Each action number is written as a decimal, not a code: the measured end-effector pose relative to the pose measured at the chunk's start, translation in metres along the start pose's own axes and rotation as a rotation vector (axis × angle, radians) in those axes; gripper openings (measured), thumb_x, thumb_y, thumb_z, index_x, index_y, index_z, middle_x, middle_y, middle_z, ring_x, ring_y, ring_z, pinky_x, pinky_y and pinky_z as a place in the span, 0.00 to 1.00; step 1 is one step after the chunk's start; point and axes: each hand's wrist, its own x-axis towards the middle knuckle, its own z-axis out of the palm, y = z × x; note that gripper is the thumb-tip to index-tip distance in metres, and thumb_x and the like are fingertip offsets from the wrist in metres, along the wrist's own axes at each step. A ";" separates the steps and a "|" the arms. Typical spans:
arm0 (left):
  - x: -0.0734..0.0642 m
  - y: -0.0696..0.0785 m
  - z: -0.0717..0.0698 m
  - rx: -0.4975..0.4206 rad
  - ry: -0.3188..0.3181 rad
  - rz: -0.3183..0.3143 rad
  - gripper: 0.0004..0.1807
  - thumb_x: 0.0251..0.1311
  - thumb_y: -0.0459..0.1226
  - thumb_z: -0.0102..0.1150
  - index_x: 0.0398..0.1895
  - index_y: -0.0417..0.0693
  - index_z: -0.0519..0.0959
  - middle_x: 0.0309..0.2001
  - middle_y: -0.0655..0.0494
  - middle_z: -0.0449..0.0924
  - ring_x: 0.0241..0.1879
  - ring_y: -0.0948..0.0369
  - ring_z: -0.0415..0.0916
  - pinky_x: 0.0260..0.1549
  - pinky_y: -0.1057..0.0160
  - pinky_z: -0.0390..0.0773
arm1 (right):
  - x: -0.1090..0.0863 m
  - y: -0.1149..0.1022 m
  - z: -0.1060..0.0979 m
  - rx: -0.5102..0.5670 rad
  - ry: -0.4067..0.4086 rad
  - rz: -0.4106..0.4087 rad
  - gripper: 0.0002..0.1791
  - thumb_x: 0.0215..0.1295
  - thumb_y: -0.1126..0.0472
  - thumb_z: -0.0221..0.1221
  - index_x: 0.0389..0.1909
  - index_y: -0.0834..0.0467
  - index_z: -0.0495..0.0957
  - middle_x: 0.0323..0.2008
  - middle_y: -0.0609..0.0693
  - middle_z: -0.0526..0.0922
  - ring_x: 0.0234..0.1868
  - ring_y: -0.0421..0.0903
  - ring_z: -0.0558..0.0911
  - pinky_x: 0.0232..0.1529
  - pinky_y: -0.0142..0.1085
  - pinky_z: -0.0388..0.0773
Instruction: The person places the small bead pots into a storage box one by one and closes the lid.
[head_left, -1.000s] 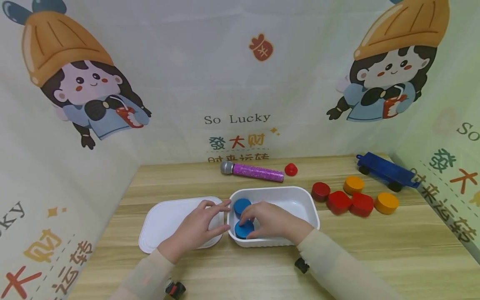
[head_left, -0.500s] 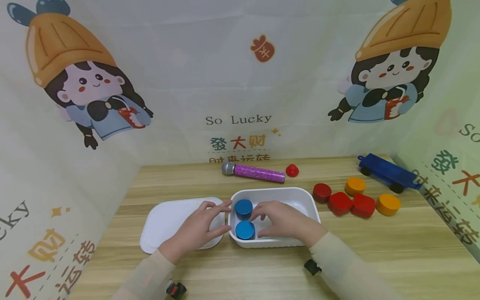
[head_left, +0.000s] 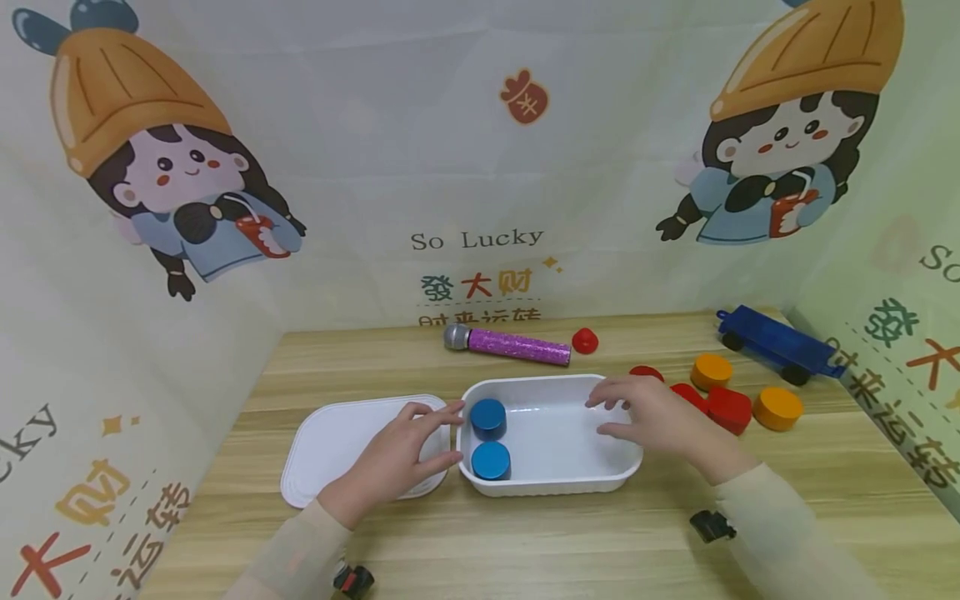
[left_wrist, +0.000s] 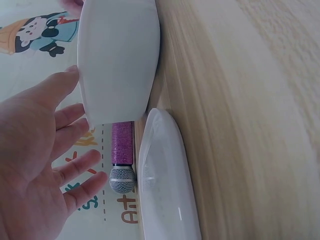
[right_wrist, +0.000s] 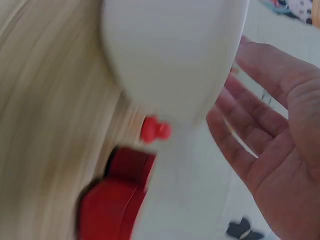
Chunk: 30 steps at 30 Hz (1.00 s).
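Note:
Two blue discs, a rear one (head_left: 488,418) and a front one (head_left: 491,460), stand at the left end of a white rectangular box (head_left: 558,487). My left hand (head_left: 397,450) is at the box's left end, fingertips right at its rim, fingers relaxed and spread. In the left wrist view its thumb meets the box wall (left_wrist: 117,65). My right hand (head_left: 652,417) hovers over the box's right rim with loosely bent fingers and nothing in them. Its palm shows bare beside the box in the right wrist view. Behind it, red blocks (head_left: 729,410) are partly hidden.
A white lid (head_left: 330,446) lies left of the box, partly under my left hand. Behind the box are a purple toy microphone (head_left: 517,346) and a small red piece (head_left: 585,341). Two orange discs (head_left: 777,408) and a blue wheeled toy (head_left: 780,342) sit at the right.
My right hand has left the front blue disc and moved right, out to the box's right rim. Both discs stay in the box. The left hand has kept its place.

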 end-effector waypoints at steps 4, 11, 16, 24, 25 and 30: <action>0.000 0.001 0.000 0.003 0.001 0.005 0.36 0.66 0.54 0.67 0.76 0.60 0.70 0.63 0.66 0.81 0.64 0.55 0.71 0.59 0.45 0.80 | -0.017 0.020 -0.010 0.019 0.068 0.014 0.18 0.61 0.60 0.74 0.52 0.54 0.86 0.48 0.51 0.88 0.44 0.49 0.83 0.48 0.45 0.87; 0.000 0.003 -0.001 0.005 -0.006 -0.003 0.38 0.66 0.54 0.67 0.77 0.60 0.68 0.62 0.66 0.82 0.64 0.55 0.72 0.59 0.45 0.80 | -0.044 0.055 -0.027 -0.063 0.163 0.040 0.17 0.60 0.63 0.73 0.51 0.57 0.86 0.51 0.54 0.88 0.49 0.53 0.84 0.51 0.52 0.85; 0.000 0.002 -0.002 0.009 -0.006 -0.017 0.39 0.65 0.54 0.68 0.78 0.61 0.67 0.61 0.67 0.83 0.64 0.54 0.72 0.59 0.45 0.79 | -0.052 0.071 -0.035 -0.126 0.195 0.083 0.16 0.58 0.61 0.75 0.47 0.59 0.87 0.44 0.54 0.88 0.41 0.52 0.83 0.44 0.49 0.86; 0.000 0.000 -0.004 0.013 -0.001 -0.005 0.38 0.66 0.54 0.67 0.78 0.60 0.67 0.61 0.67 0.83 0.64 0.54 0.72 0.58 0.45 0.79 | -0.046 0.080 -0.037 -0.151 0.152 0.161 0.21 0.57 0.54 0.76 0.47 0.63 0.86 0.36 0.52 0.85 0.34 0.47 0.77 0.35 0.38 0.79; 0.001 0.000 -0.003 0.011 -0.001 -0.003 0.38 0.66 0.54 0.67 0.78 0.60 0.67 0.61 0.67 0.83 0.64 0.54 0.72 0.59 0.45 0.79 | -0.045 0.081 -0.037 -0.156 0.144 0.165 0.22 0.57 0.53 0.76 0.47 0.63 0.86 0.35 0.52 0.85 0.34 0.47 0.76 0.35 0.38 0.78; 0.000 0.001 -0.002 0.001 -0.010 -0.005 0.38 0.66 0.54 0.67 0.78 0.59 0.68 0.61 0.66 0.83 0.64 0.54 0.71 0.59 0.45 0.79 | -0.042 0.085 -0.032 -0.203 0.113 0.180 0.29 0.55 0.46 0.77 0.49 0.64 0.85 0.38 0.53 0.86 0.36 0.48 0.77 0.38 0.41 0.80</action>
